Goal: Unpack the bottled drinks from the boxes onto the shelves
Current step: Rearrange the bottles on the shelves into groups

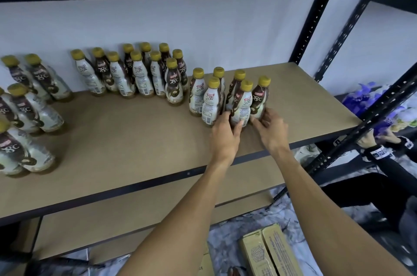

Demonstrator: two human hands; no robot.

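Stocking well under way: a person's left hand grasps the base of the front bottle, while the right hand curls round the foot of the end bottle just beside it. Both bottles stand upright on the shelf, just toward 2 o'clock of centre. They close off a cluster of six gold-capped coffee drinks.

A larger group already stands against the wall at 11 o'clock, and a third group runs off the frame at 9 o'clock. Open board remains along the shelf's front and at its 3 o'clock end.

On the floor at 5 o'clock lies a cardboard box, apparently still shut. The visible part of the lower shelf holds no bottles. By this view the job looks roughly at its middle, with at least one box yet to empty.
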